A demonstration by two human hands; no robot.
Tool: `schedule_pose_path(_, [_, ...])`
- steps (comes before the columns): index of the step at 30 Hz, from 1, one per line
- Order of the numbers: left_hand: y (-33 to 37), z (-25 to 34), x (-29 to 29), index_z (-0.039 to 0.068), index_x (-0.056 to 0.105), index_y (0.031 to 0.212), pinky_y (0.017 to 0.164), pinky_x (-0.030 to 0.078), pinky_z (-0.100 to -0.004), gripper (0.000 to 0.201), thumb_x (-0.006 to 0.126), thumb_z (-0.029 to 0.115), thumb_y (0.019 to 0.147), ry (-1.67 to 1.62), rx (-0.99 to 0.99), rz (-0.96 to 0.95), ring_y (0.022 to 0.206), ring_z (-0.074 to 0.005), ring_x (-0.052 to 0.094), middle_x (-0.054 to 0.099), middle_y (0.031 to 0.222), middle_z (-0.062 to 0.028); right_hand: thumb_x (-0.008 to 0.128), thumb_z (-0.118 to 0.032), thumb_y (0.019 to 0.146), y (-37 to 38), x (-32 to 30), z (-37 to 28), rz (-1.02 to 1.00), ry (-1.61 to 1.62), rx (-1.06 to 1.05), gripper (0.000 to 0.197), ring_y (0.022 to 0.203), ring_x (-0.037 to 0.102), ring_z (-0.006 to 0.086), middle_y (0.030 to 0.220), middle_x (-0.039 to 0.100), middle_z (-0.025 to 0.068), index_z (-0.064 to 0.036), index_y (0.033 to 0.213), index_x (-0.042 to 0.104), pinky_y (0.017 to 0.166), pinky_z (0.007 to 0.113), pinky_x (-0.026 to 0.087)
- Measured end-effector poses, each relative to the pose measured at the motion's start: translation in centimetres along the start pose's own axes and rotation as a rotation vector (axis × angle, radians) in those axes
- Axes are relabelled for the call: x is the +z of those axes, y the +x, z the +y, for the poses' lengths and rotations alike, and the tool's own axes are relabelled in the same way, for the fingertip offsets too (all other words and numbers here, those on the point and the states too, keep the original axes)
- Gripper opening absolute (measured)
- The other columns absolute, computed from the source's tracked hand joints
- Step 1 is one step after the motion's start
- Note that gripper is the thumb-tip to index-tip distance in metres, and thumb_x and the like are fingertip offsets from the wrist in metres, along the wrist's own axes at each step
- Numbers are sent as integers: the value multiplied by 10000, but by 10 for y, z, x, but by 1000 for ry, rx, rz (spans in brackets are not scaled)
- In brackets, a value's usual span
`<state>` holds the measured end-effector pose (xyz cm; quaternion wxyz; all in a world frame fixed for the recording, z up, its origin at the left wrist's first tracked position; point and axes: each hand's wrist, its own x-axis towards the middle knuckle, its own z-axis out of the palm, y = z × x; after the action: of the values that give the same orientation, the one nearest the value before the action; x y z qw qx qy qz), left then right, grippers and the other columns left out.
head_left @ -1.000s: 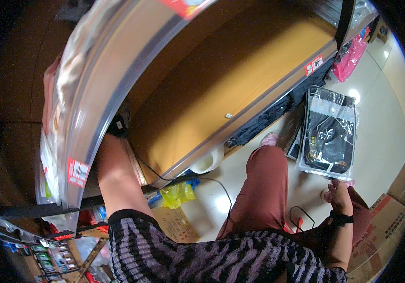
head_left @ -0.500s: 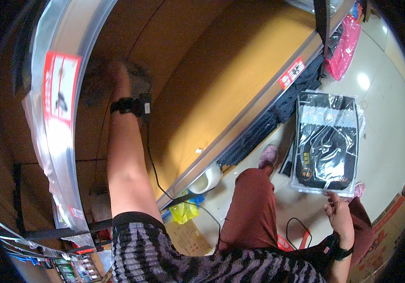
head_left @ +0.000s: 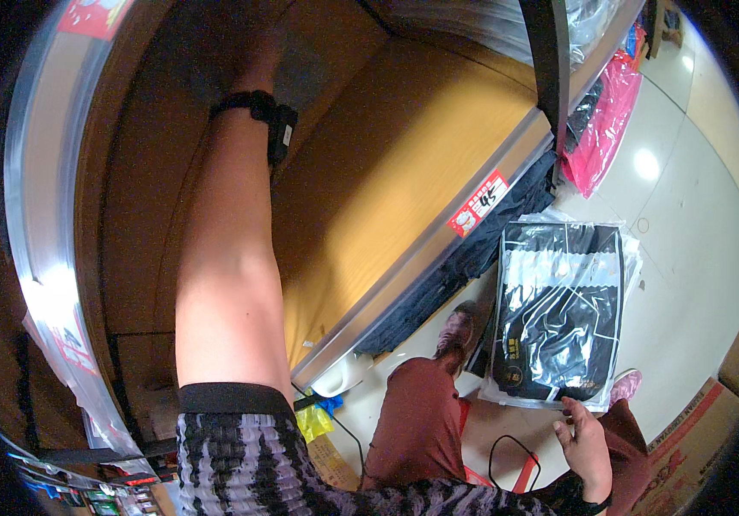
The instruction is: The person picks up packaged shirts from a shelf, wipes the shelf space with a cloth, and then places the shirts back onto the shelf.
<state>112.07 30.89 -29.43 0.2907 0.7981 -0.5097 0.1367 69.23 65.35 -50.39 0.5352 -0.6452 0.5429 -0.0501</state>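
My left arm reaches deep into a wooden shelf compartment (head_left: 412,163). In its shadow, my left hand (head_left: 257,52) is dim and its fingers cannot be made out. A faint greyish patch shows beside it, too dark to name. At the lower right, my right hand (head_left: 587,443) has thumb and fingers apart, fingertips at the lower edge of a clear plastic package (head_left: 558,318). Folded black fabric with a pale band lies inside that package, and further plastic edges show under it. Each wrist wears a black strap.
A clear-edged shelf rail (head_left: 42,198) curves down the left, and a black post (head_left: 548,69) rises at the upper right. Dark folded cloth (head_left: 438,284) lies under the front shelf edge. A pink plastic bag (head_left: 606,129) and a cardboard box (head_left: 687,447) flank the tiled floor.
The view has shifted, so the shelf and package appear lower and farther left. My left hand has reached farther into the compartment. My right hand stays by the package's lower edge.
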Motion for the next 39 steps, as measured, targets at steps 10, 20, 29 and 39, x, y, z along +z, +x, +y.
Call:
schedule_pose_path(10, [-25, 5, 45, 150, 67, 1358, 1053, 105, -382, 585, 389, 301, 893, -16, 466, -558, 1299, -248, 52, 29, 1417, -84, 574, -77, 750, 8, -10, -15, -12, 36, 45, 363, 841, 555, 332, 936, 554, 213, 29, 1081, 469, 704, 355, 450])
schedule_pose_path(20, [-45, -167, -39, 275, 381, 1252, 985, 266, -468, 594, 621, 160, 721, 805, 863, -94, 1223, -244, 284, 295, 1346, 26, 527, -27, 794, 7, 5, -1, 26, 15, -86, 330, 629, 539, 183, 782, 562, 149, 45, 1107, 452, 587, 276, 440])
schedule_pose_path(29, [-135, -289, -166, 289, 331, 1282, 989, 265, -440, 604, 597, 210, 745, 741, 668, -159, 1214, -264, 293, 302, 1341, -18, 498, -20, 811, -2, 8, -21, -25, 63, 55, 300, 570, 532, 154, 754, 563, 135, 32, 1104, 459, 509, 260, 427])
schedule_pose_path(39, [-222, -386, -246, 31, 478, 1139, 902, 352, -426, 356, 470, 193, 822, 782, 144, -80, 1054, -363, 445, 482, 1153, -184, 517, -59, 815, 3, 21, 21, -29, -93, 88, 296, 791, 575, 222, 878, 592, 157, 13, 1098, 470, 697, 312, 457])
